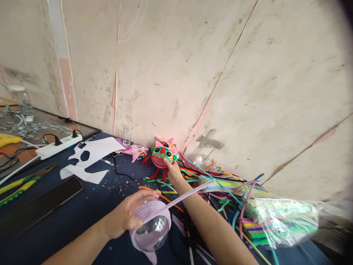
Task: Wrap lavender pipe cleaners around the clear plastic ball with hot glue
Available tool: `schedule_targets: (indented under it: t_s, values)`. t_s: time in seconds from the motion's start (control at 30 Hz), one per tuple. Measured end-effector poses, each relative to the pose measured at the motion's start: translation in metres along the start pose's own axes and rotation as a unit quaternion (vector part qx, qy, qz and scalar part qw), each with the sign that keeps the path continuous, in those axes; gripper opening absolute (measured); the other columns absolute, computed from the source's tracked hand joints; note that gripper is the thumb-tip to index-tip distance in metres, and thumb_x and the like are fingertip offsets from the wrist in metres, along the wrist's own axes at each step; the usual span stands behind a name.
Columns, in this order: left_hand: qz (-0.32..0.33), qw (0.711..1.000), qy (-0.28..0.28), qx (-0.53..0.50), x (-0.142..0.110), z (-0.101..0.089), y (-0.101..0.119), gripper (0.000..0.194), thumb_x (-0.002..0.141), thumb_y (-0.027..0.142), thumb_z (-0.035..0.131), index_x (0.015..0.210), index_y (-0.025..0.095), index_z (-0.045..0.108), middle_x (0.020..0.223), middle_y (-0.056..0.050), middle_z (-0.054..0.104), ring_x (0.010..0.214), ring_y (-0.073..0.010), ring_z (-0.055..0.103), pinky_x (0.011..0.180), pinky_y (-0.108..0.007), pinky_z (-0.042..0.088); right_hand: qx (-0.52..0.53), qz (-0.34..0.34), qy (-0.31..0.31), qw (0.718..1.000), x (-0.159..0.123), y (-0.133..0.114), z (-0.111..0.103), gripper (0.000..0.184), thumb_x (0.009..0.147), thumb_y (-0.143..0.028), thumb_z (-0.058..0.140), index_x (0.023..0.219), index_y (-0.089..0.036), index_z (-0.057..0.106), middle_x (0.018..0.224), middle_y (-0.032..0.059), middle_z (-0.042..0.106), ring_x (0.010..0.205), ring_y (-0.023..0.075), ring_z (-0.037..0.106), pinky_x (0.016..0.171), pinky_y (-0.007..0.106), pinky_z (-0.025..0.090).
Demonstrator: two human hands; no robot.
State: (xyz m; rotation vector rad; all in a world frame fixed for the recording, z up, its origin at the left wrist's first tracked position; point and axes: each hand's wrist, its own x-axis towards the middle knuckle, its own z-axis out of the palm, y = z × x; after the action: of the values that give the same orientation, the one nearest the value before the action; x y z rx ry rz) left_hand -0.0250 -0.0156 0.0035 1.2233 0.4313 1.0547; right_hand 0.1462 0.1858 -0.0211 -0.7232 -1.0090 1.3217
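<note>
My left hand point(128, 213) is closed round a clear plastic ball point(156, 230) partly wrapped in lilac pipe cleaner. One lilac pipe cleaner point(190, 195) sticks out from the ball toward the upper right. Farther off, near the wall, my right hand point(173, 171) grips a red pipe-cleaner mask-like figure point(160, 161) with big black eyes, green ears and pink spikes; its thumb lies on the figure's front. Red tassels point(154, 173) hang below the figure. Behind it shows part of a similar colourful piece.
Loose coloured pipe cleaners point(220, 184) and a plastic bag of them point(286, 221) lie at right. On the left are a phone point(44, 206), pliers point(27, 184), cut white paper point(96, 154) and a power strip point(59, 146). A small glass point(127, 135) stands by the wall.
</note>
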Motion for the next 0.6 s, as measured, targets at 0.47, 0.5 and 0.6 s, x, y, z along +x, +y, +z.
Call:
schedule_targets:
  t_s: [0.47, 0.5, 0.6]
  values:
    - [-0.023, 0.999, 0.004, 0.031, 0.000, -0.001, -0.001, 0.082, 0.060, 0.059, 0.077, 0.129, 0.021, 0.052, 0.133, -0.017, 0.054, 0.127, -0.0391, 0.044, 0.109, -0.055, 0.026, -0.030, -0.037, -0.052, 0.997, -0.007, 0.017, -0.004, 0.055, 0.058, -0.027, 0.084, 0.107, -0.022, 0.059, 0.108, 0.0035, 0.072, 0.102, 0.0227, 0.066, 0.102, 0.045, 0.044]
    - [-0.023, 0.999, 0.005, 0.034, 0.000, -0.001, -0.002, 0.082, 0.060, 0.058, 0.077, 0.129, 0.021, 0.053, 0.133, -0.017, 0.053, 0.128, -0.0390, 0.044, 0.110, -0.055, 0.025, -0.033, -0.043, -0.059, 0.997, -0.009, 0.014, -0.003, 0.058, 0.056, -0.025, 0.085, 0.107, -0.022, 0.058, 0.108, 0.0032, 0.072, 0.103, 0.0227, 0.066, 0.102, 0.045, 0.044]
    - [-0.025, 0.999, 0.002, 0.043, -0.001, -0.001, -0.002, 0.081, 0.060, 0.059, 0.077, 0.129, 0.022, 0.053, 0.134, -0.016, 0.052, 0.129, -0.0390, 0.042, 0.111, -0.057, 0.021, -0.051, -0.064, -0.083, 0.993, -0.014, 0.002, 0.001, 0.062, 0.053, -0.020, 0.087, 0.107, -0.023, 0.057, 0.108, 0.0029, 0.071, 0.103, 0.0232, 0.065, 0.102, 0.045, 0.044]
